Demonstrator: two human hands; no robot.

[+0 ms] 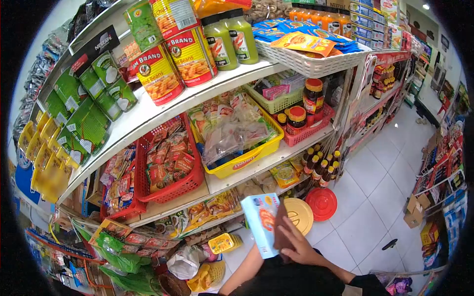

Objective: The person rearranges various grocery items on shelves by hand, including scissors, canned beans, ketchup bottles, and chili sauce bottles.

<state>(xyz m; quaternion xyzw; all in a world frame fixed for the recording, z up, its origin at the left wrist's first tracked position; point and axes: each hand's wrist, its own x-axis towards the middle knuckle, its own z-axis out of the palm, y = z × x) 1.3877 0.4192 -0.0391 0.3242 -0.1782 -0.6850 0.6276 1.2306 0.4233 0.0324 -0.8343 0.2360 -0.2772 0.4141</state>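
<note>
A light blue box (260,224) with a food picture on its front is held up before my body, tilted, with a dark brown side (280,227). My right hand (299,244) lies against that brown side, its fingers spread over it and gripping the box with the thumb side low. My left forearm (242,274) runs up behind the box. The left hand itself is hidden there, so its fingers do not show. Behind the box are a round yellow lid (299,217) and a red lid (321,204) low by the shelf.
Shelves on the left carry bean cans (158,74), a white basket of sachets (313,58), a yellow basket (242,165) and a red basket (173,195). Brown bottles (323,170) stand at the lower shelf's end. A tiled aisle (365,222) runs right, towards stocked shelves (439,163).
</note>
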